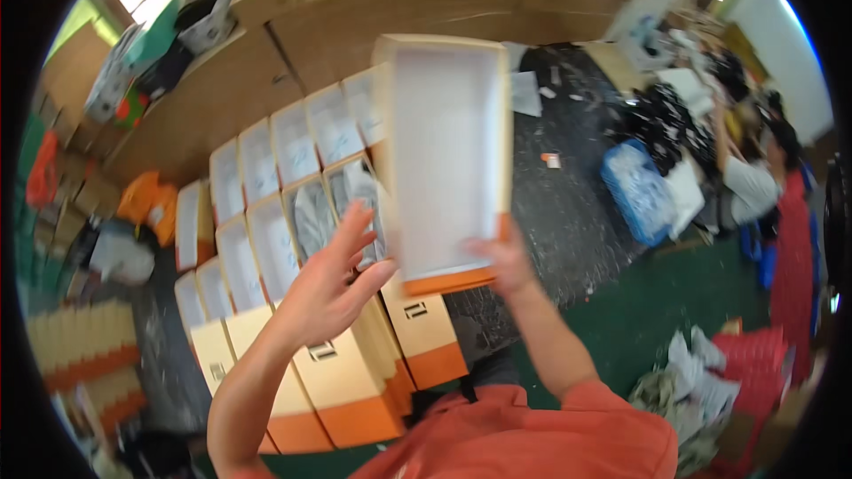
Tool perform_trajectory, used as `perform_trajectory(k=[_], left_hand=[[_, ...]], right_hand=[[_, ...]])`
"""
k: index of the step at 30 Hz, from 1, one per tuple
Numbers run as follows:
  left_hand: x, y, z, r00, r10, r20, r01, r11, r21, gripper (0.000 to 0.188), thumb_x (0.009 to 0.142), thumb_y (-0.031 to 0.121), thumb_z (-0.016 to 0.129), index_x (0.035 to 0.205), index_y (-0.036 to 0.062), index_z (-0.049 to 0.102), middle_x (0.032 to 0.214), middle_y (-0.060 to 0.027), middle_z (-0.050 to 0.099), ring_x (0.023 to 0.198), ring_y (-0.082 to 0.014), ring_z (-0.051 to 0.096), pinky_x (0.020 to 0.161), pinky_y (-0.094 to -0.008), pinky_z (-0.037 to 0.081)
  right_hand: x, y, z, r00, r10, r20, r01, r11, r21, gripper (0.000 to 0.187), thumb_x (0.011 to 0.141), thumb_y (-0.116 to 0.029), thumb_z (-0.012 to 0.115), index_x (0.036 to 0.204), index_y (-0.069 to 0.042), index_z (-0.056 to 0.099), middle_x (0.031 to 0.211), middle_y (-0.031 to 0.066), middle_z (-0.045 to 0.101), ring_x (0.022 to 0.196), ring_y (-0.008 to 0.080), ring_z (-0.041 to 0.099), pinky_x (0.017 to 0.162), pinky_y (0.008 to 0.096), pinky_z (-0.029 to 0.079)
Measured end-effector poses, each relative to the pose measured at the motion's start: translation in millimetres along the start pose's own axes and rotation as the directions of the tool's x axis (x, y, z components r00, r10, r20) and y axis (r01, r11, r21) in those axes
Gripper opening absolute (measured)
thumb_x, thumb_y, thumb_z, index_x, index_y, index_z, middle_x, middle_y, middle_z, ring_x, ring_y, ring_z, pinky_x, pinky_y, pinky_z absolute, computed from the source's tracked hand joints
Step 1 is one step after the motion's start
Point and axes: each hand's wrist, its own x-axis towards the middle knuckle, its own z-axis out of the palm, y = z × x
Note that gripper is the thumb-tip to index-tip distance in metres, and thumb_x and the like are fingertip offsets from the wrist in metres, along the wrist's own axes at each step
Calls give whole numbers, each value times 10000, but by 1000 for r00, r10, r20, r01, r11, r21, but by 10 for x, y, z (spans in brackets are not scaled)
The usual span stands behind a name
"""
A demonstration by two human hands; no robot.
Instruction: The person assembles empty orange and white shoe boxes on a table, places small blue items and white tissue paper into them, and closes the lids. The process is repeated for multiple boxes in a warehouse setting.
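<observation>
My right hand (506,259) grips the near right corner of an open cream and orange cardboard box (448,142), its thumb over the rim. The box is tilted so that its white, bare inside faces me. My left hand (342,279) is just left of the box's near end, fingers spread, with nothing in it. Below and left of it stand rows of similar open boxes (275,231), several with white insides. Two of these hold grey contents (312,217), blurred and partly behind my left hand. Closer to me are cream and orange boxes (333,377) showing their sides.
A dark table (568,213) spreads to the right, with paper scraps on it. A blue basket (641,191) of clear plastic stands at its right, near another person (753,186). Cardboard panels (337,44) line the back. An orange bag (149,204) lies left.
</observation>
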Motion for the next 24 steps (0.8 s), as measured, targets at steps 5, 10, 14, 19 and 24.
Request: perform_trajectory(k=[5, 10, 14, 19, 24], left_hand=[[647, -888, 391, 966, -138, 219, -129, 476, 870, 283, 823, 206, 700, 992, -20, 716, 1113, -200, 695, 1065, -387, 654, 920, -461, 523], [1041, -1667, 952, 775, -630, 58, 38, 138, 990, 227, 766, 214, 715, 934, 70, 767, 1006, -152, 741, 991, -335, 710, 876, -445, 563], [762, -2170, 1173, 739, -674, 4, 107, 123, 987, 186, 823, 186, 661, 937, 91, 773, 1017, -153, 745, 995, -327, 717, 876, -445, 566], [1252, -1783, 1421, 872, -479, 98, 59, 302, 951, 168, 870, 151, 616, 953, 61, 730, 991, -159, 719, 925, -338, 719, 843, -464, 567], [1592, -904, 2535, 926, -344, 156, 27, 472, 881, 260, 884, 100, 584, 1126, 6, 595, 1034, -181, 653, 862, -365, 711, 751, -470, 582]], right_hand=[[637, 312, -2786, 932, 310, -189, -324, 945, -47, 592, 752, 0, 557, 1342, -46, 556, 1169, 82, 636, 1090, 211, 618, 973, 368, 499], [899, 357, -4101, 980, -156, -120, -46, 408, -912, 599, 875, -90, 623, 1445, 4, 465, 1338, 210, 600, 1257, 363, 568, 1063, 416, 448], [539, -23, -3122, 975, -167, 148, 172, 136, -976, 897, 749, -339, 782, 1484, -7, 390, 1460, 243, 456, 1360, 432, 416, 1147, 531, 332], [437, 672, -3720, 981, 57, 186, 194, -323, -926, 815, 719, -116, 761, 1463, -63, 432, 1162, 165, 550, 1124, 326, 530, 1030, 519, 362], [649, 3, -3962, 879, -243, 409, 360, -222, -906, 712, 644, -27, 712, 1332, -67, 535, 1026, 131, 566, 996, 312, 541, 937, 475, 381]])
